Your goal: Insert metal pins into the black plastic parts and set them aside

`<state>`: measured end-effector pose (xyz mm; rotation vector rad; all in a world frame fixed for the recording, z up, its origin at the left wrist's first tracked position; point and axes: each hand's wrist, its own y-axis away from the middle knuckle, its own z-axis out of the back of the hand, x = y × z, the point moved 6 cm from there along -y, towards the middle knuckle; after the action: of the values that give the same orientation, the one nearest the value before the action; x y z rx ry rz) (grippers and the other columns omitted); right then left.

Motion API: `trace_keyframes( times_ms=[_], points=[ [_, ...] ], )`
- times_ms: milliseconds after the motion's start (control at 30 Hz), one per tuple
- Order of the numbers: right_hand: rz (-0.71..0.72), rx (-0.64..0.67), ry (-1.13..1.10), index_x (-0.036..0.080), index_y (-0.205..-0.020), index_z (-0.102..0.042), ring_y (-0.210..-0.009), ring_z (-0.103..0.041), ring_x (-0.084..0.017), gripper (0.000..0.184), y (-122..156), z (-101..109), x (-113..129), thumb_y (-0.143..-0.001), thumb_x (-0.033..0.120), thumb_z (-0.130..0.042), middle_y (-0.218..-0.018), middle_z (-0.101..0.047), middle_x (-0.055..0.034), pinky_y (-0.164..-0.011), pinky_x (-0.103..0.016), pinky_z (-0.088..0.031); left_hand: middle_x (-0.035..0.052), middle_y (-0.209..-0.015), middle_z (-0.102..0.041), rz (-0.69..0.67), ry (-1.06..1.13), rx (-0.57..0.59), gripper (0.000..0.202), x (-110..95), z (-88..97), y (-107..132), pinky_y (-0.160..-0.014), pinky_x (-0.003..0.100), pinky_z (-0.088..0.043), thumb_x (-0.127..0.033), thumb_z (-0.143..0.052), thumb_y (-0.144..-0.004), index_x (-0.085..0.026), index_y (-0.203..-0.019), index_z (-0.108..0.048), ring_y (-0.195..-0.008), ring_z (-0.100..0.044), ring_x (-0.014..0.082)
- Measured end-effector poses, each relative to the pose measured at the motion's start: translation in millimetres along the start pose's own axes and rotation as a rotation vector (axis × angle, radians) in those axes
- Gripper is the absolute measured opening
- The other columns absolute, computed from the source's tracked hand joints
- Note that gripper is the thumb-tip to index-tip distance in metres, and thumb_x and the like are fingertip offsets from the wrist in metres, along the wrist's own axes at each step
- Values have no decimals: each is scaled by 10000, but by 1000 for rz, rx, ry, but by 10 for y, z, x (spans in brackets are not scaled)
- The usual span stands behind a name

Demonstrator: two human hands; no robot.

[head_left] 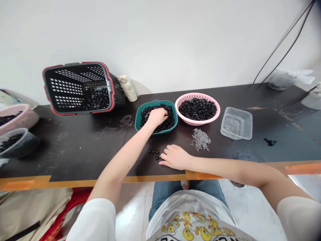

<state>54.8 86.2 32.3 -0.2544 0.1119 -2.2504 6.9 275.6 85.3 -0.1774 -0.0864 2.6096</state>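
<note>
My left hand reaches into the teal basket, its fingers curled down into the heap of small black round parts; what they hold is hidden. My right hand rests on the dark table, fingers together, touching a few black parts that lie in a short row near the front edge. A small pile of thin metal pins lies just right of and behind the right hand.
A pink basket full of black parts stands right of the teal one, then a clear plastic tray. A black and red crate lies tipped at the back left. Two bowls stand at the left edge. Cables hang at the right.
</note>
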Motion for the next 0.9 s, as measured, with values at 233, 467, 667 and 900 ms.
trace_keyframes(
  times_ms=[233,467,667,900],
  points=[
    [-466,-333,20,167,-910,-619,-844,-602,-237,382,372,834,-1100,-1074,332,-316,-897,-676,-118,-730,-342,-405,45,-1034,-728,13,172,-148,185,-193,353,405,-794,280,-496,-311,-603,-906,-200,-1003,-715,-862,-677,184],
    [-783,-520,167,176,-913,-667,-815,-601,-284,167,1197,1297,-2080,-926,309,-568,-863,-677,-111,-753,-394,-445,-45,-638,-633,21,868,4,166,-628,240,1278,-580,230,-439,-335,-690,-847,-213,-936,-619,-559,-576,123],
    [-583,-348,-187,195,-982,-715,-668,-609,-186,164,1175,909,-1537,-927,319,-623,-844,-687,-51,-691,-327,-481,-84,-556,-511,129,881,120,132,-887,-139,1636,-554,225,-383,-326,-686,-850,-232,-886,-601,-521,-504,116],
    [-542,-85,-309,216,-918,-727,-955,-655,-248,77,948,277,-1262,-894,263,-671,-996,-684,-62,-875,-379,-497,-52,-744,-680,221,900,66,99,-1105,-494,1773,-610,246,-454,-277,-705,-825,-248,-905,-654,-543,-565,114]
  ],
)
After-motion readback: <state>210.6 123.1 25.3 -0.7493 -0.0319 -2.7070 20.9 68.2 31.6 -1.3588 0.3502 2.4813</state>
